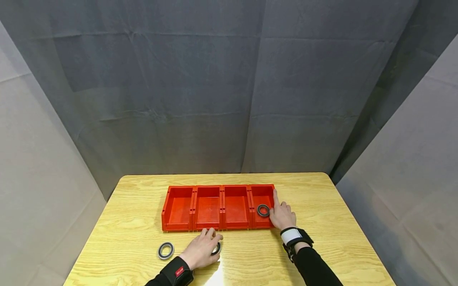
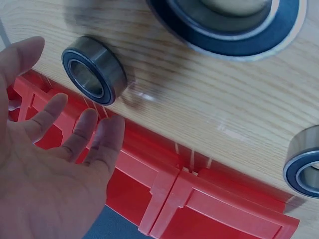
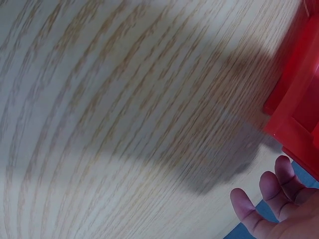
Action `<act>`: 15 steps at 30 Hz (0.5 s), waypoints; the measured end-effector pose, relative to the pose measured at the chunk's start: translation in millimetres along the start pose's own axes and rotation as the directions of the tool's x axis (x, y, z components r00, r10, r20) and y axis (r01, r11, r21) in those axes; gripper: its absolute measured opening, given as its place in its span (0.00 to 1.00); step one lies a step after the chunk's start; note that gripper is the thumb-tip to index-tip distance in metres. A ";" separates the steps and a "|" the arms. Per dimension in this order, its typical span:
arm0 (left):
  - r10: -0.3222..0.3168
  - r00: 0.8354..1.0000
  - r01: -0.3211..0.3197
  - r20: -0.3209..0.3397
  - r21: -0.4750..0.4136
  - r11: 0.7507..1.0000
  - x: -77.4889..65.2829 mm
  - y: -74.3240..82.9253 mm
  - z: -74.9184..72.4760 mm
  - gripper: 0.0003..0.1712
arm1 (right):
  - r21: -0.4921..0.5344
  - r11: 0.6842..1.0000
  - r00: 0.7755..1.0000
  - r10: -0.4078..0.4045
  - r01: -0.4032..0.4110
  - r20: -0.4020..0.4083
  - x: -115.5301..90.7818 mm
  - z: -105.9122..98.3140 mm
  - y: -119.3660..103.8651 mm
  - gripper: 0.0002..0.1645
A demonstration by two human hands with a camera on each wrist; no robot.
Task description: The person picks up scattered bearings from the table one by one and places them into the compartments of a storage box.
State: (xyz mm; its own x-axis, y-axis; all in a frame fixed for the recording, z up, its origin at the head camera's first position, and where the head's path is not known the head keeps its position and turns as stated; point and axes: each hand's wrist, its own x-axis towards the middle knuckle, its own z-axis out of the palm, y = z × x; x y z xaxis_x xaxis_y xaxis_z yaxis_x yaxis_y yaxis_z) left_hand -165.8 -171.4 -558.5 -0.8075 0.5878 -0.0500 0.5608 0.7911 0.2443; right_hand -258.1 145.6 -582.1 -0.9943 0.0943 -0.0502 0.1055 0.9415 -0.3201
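Observation:
A red four-compartment bin row stands on the table. In its rightmost compartment is a dark-rimmed ball bearing. My right hand is at that compartment's right wall, index finger stretched along it, thumb beside the bearing; whether they touch I cannot tell. Loose fingers of that hand show outside the bin. My left hand hovers before the bins, fingers spread and holding nothing, near a bearing. Two more bearings stand in the left wrist view, one large and close, one at the right edge.
The wood-grain table extends on both sides of the bins. Grey cloth hangs behind, with pale cloth panels at the sides. In the head view, one bearing lies left of my left hand.

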 end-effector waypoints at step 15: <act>0.026 1.000 -0.026 0.003 0.006 1.000 0.9 0.3 2.9 0.20 | -0.005 1.000 1.000 0.010 -0.010 0.011 0.1 0.0 -0.1 0.47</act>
State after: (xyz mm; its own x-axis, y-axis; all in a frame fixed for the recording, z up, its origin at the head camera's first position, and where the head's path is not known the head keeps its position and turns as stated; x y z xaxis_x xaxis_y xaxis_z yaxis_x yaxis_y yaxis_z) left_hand -165.9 -170.2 -561.3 -0.7921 0.6086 -0.0464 0.5827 0.7766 0.2396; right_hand -258.2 145.5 -582.1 -0.9930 0.0998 -0.0638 0.1149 0.9421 -0.3150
